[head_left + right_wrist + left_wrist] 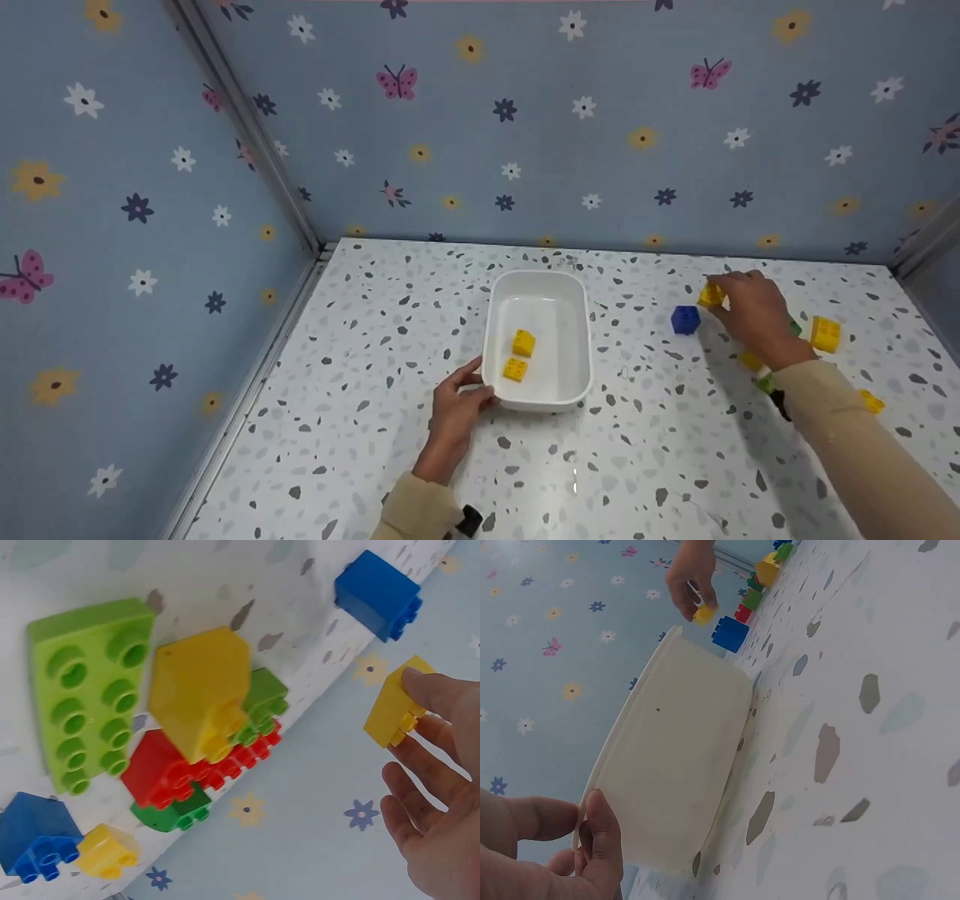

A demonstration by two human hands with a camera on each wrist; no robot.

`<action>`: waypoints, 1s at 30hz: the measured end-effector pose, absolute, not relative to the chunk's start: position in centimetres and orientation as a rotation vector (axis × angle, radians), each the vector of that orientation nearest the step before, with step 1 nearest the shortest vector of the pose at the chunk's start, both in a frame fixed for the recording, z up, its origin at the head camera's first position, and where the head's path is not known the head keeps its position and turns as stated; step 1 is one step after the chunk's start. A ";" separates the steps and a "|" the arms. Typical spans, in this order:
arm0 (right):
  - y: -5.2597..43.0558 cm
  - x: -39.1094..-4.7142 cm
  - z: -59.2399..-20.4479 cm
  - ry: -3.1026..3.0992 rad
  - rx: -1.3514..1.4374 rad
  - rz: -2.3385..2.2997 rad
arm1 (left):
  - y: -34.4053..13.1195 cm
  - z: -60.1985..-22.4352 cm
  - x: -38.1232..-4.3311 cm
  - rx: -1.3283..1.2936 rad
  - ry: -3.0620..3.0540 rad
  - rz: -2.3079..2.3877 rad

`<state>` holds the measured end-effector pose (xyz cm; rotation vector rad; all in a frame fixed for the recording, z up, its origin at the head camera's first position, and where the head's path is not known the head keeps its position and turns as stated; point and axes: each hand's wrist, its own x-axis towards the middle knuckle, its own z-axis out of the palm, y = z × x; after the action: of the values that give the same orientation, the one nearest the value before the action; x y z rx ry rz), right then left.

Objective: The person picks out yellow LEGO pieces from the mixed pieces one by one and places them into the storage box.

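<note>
My left hand (456, 409) grips the near left corner of a white plastic tub (551, 397), thumb and fingers pinching its rim in the left wrist view. Inside the tub lie two yellow toy bricks, one (523, 343) behind the other (514, 370). Over at the right, my right hand (757, 307) pinches a yellow toy brick (397, 703) between thumb and fingers, raised off the table in the right wrist view. A blue brick (685, 320) stands on the table just left of that hand.
Under and around the right forearm lie several loose bricks: a long light green one (90, 690), red ones (157, 769), a dark green one (172, 810), another blue one (37, 832) and a yellow one (826, 334). A patterned wall (525, 150) rises behind the speckled table (360, 337).
</note>
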<state>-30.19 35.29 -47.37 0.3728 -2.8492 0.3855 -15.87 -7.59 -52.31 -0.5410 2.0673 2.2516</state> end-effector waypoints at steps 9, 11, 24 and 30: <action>33.3 -30.1 -46.9 -2.742 0.519 0.390 | -7.6 -52.2 -15.8 -0.549 2.076 2.230; 32.8 -30.1 -46.7 -2.740 0.534 0.393 | -7.6 -52.2 -15.9 -0.543 2.067 2.244; 29.8 -29.8 -45.9 -2.772 0.569 0.428 | -7.6 -52.3 -15.8 -0.535 2.065 2.254; 28.7 -29.6 -45.8 -2.745 0.621 0.426 | -7.6 -52.1 -15.7 -0.540 2.074 2.231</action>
<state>-29.58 28.68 -45.83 0.6206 -2.7446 0.4255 -15.71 -7.60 -52.12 -0.5401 2.0739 2.2310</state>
